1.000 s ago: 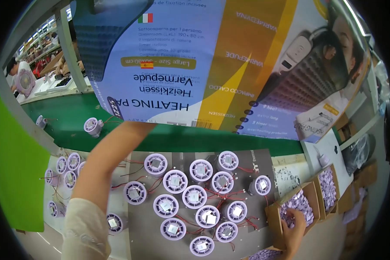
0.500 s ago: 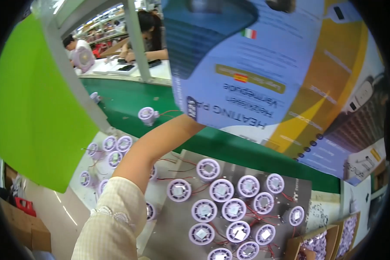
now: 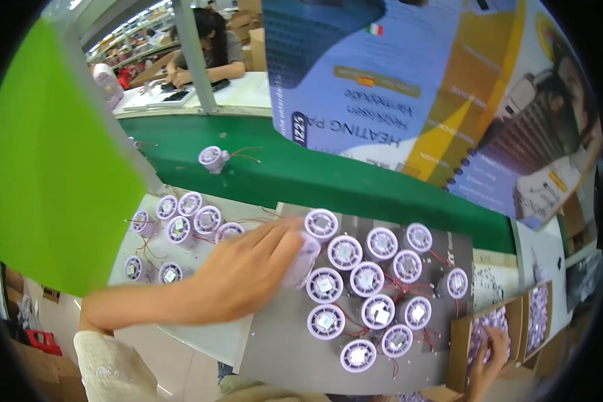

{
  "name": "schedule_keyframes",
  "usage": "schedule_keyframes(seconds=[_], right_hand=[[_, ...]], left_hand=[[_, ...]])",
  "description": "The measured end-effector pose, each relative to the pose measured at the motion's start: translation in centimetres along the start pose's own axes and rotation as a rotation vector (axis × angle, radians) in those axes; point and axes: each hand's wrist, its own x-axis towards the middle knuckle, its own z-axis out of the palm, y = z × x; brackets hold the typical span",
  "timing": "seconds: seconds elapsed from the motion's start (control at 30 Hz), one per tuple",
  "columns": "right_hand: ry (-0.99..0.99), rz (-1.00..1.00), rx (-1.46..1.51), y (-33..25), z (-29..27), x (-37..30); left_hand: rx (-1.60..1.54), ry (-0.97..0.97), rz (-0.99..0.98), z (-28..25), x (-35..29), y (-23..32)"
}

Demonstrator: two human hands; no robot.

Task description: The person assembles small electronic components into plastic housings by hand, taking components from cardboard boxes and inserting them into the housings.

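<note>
Handling the lilac unit: a steady hold on the outer wall seems best, with the fingers kept off the pale square at the centre of the face and the leads kept from snagging.
Picking small parts: lifting one at a time with the fingertips, rather than raking, would likely keep the rest in place.
Left hand: bent inward, fingers closed around a blurred lilac unit at its fingertips.
Right hand: dips into a cardboard box, fingers half curled among small lilac parts; whether it pinches one is impossible to make out.
Between the hands: a cluster of round lilac units, faces up, on a grey sheet, their red wires tangled.
Beyond the left hand: more units on the pale desk, and a single unit farther off on a green surface.
Just past the right hand: a second box of similar parts.
</note>
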Motion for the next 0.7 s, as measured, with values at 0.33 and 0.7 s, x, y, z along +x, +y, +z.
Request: schedule_keyframes(seconds=[0.33, 0.7], right_hand=[[-0.069, 0.157, 1.259, -16.7, 5.8, -1.1], [-0.382, 0.486, 1.895, -19.4, 7.0, -4.5]], left_hand=[[-0.127, 0.197, 0.261, 8.5, -14.8, 3.6], [-0.416, 0.02, 0.279, 13.2, -17.1, 2.7]])
